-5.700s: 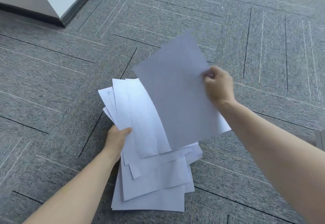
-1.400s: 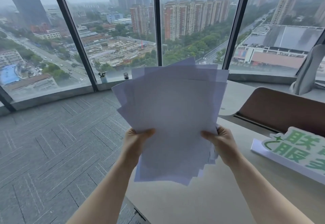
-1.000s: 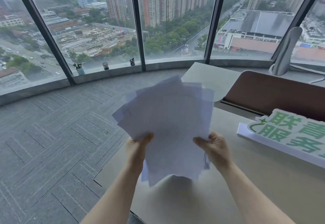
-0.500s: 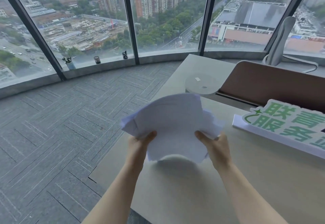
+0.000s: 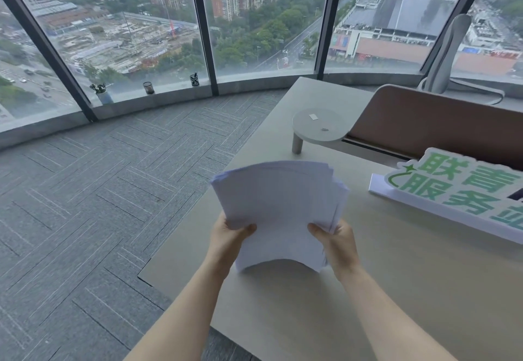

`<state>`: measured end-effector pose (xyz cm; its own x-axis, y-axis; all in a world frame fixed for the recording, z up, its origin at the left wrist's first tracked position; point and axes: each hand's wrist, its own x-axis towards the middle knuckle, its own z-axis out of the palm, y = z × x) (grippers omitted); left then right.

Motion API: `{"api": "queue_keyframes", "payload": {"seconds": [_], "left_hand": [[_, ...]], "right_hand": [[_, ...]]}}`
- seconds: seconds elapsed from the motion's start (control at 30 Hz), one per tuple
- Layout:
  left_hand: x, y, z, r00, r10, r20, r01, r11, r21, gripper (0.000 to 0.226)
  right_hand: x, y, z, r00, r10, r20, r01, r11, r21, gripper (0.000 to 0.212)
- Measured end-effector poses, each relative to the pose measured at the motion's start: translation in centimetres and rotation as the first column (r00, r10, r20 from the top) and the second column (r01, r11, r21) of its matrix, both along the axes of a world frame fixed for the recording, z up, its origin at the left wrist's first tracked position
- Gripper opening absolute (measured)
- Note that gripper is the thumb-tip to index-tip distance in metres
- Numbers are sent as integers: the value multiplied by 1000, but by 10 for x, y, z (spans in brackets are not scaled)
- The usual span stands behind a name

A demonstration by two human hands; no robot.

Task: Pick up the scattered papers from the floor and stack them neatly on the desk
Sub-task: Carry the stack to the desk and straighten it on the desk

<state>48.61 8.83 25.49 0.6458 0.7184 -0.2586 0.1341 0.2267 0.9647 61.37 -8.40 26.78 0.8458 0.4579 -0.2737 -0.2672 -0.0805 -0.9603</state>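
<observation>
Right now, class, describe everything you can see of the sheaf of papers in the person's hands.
The sheaf of papers is plain white, blank on its near face, many thin sheets thick. It is held up over the desk, bowed so its bottom edge arches. The far edges fan out unevenly, so the sheets are not squared. The left hand grips its lower left side, the right hand its lower right, thumbs on the near face. Whether its bottom corners touch the desk cannot be told.
</observation>
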Motion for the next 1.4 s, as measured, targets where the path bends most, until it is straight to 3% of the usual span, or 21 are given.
{"api": "queue_keyframes", "payload": {"seconds": [0.17,0.27,0.4,0.47,0.53,0.57,0.63,0.73,0.8,0.87,0.9,0.97,1.07,1.17,1.23,1.3,1.37,1.4], "left_hand": [[6,-6,-2,996,64,-54,-63,998,13,12],[8,-7,2,996,88,-34,-87,996,25,10],[9,0,14,998,50,-28,-43,975,220,15],[12,4,27,997,23,-77,7,925,379,23],[17,7,43,986,20,-163,78,817,571,26],[20,7,52,977,22,-212,127,737,664,22],[26,6,68,957,35,-288,220,560,799,13],[34,4,79,950,32,-310,279,355,892,9],[39,1,82,957,9,-291,279,255,926,7],[41,0,80,960,9,-278,271,200,942,8],[40,1,77,960,20,-278,269,197,943,9],[39,7,69,953,64,-296,274,229,934,11],[32,18,53,922,141,-360,314,271,910,15],[23,27,39,902,194,-386,313,321,894,17],[17,34,34,902,223,-370,266,388,882,17],[11,37,33,927,190,-322,168,557,813,26],[8,33,33,961,75,-266,94,816,570,42],[8,29,32,979,21,-204,74,892,446,45]], "right_hand": [[-5,-1,-10,999,-31,13,32,999,-6,24],[-3,-5,-8,998,-40,40,40,999,7,25],[10,-15,9,961,-191,201,176,980,88,70],[20,-21,25,837,-208,506,270,961,-53,80],[30,-24,42,621,-83,780,277,954,-119,83],[34,-23,52,540,-10,841,248,957,-148,83],[39,-17,66,489,117,864,174,958,-228,76],[42,-14,67,532,218,818,67,952,-297,43],[41,-18,59,660,206,722,5,960,-279,30],[41,-22,45,773,161,613,-20,973,-231,23],[41,-25,36,804,145,577,-25,977,-210,8],[41,-33,23,826,141,546,-30,978,-207,23],[40,-45,14,886,77,458,-15,990,-137,17],[43,-56,4,932,-18,363,43,997,-61,43],[47,-64,-2,943,-63,327,71,997,-14,42],[51,-71,-4,951,-89,296,87,996,20,33],[53,-77,-3,953,-103,283,97,995,36,33],[52,-78,-2,952,-112,284,103,994,46,36]]}}
